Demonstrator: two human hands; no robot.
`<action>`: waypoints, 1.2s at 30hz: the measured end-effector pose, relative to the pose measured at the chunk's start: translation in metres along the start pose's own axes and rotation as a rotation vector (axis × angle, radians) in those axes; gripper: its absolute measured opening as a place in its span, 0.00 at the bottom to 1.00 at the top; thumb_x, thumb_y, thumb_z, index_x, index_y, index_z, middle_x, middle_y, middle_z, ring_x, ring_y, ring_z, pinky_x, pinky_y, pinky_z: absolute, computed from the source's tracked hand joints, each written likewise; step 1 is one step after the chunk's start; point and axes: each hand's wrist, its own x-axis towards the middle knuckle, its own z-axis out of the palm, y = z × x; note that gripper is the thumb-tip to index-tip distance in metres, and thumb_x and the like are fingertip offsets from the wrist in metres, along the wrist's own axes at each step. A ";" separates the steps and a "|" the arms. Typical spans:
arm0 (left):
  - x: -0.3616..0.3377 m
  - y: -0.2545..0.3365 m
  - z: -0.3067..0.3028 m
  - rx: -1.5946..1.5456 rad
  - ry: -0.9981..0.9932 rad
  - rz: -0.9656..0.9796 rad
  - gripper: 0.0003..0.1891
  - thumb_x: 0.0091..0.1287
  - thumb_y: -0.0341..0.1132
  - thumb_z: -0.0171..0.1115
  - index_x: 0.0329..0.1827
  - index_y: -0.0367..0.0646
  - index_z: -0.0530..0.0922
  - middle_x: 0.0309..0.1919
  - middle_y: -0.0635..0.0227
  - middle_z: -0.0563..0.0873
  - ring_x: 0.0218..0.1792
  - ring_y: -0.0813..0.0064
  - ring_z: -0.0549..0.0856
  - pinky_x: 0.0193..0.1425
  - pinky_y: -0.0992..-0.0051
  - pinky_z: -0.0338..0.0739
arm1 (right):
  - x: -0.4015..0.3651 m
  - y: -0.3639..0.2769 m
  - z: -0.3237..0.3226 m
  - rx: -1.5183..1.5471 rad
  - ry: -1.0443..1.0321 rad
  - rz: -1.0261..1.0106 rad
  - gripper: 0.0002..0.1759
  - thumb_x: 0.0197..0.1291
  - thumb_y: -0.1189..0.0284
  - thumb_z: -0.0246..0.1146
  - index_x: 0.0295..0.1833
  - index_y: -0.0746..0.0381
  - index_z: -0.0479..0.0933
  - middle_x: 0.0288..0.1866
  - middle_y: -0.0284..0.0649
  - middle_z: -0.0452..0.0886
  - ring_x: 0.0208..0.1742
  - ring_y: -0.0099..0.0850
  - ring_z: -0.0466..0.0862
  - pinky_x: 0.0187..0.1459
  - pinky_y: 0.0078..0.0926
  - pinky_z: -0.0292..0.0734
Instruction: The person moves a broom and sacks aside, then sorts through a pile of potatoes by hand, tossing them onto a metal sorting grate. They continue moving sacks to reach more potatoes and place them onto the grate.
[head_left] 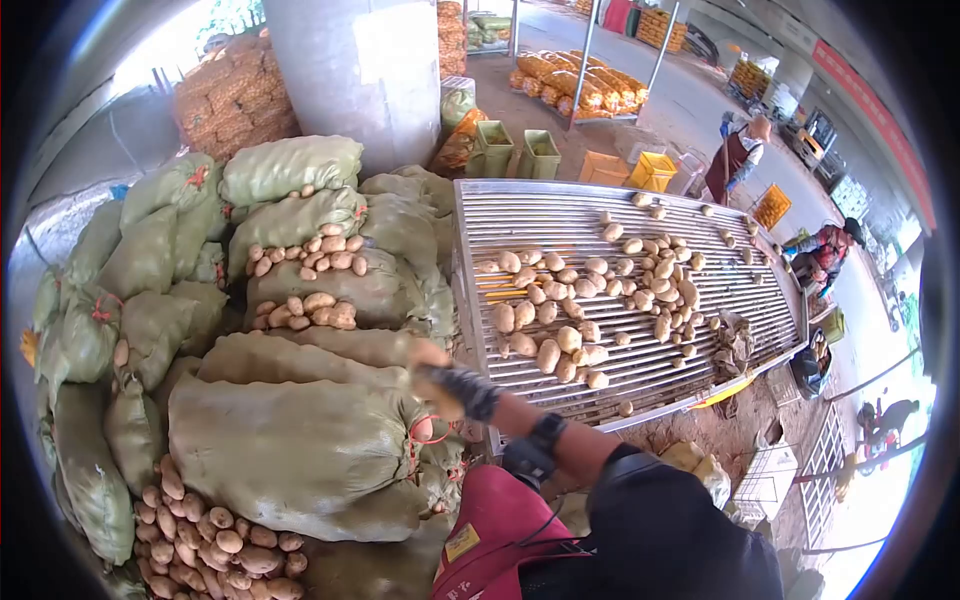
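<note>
My right hand [438,382], in a dark wrist covering, reaches left across the stacked sacks. It is smeared by motion, so I cannot tell whether its fingers hold anything. Right by it lies the tied end of a large olive-green woven sack [290,450], with red string [415,436] round the neck. Another full green sack [300,360] lies just behind. On the forearm is a black watch [548,430]. My left hand does not show.
Loose potatoes [225,540] lie front left, with smaller heaps on the sacks. A slatted metal sorting table [600,400] bearing potatoes stands right. Beyond it are a person in a dark apron [725,165] and a bending person [825,250]. A concrete pillar [350,100] rises behind.
</note>
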 end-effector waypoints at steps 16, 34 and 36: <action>-0.010 -0.007 -0.065 0.123 -0.161 -0.355 0.31 0.68 0.57 0.56 0.60 0.39 0.80 0.53 0.49 0.86 0.53 0.49 0.86 0.60 0.48 0.76 | 0.060 0.007 -0.018 -0.110 0.080 -0.052 0.24 0.68 0.61 0.66 0.67 0.51 0.70 0.57 0.32 0.79 0.49 0.31 0.83 0.40 0.30 0.82; -0.012 -0.005 -0.076 0.043 -0.210 -0.371 0.31 0.63 0.55 0.60 0.65 0.46 0.77 0.72 0.48 0.71 0.78 0.48 0.62 0.77 0.32 0.47 | 0.030 0.058 0.483 -1.735 -1.002 -0.541 0.49 0.42 0.43 0.77 0.70 0.53 0.73 0.75 0.53 0.64 0.73 0.56 0.66 0.73 0.49 0.66; -0.011 -0.004 -0.081 0.003 -0.268 -0.378 0.30 0.63 0.55 0.60 0.64 0.46 0.77 0.68 0.48 0.76 0.76 0.48 0.64 0.76 0.33 0.48 | 0.038 0.065 0.465 -1.710 -0.955 -0.687 0.45 0.42 0.42 0.77 0.62 0.59 0.79 0.73 0.55 0.67 0.72 0.54 0.68 0.71 0.47 0.70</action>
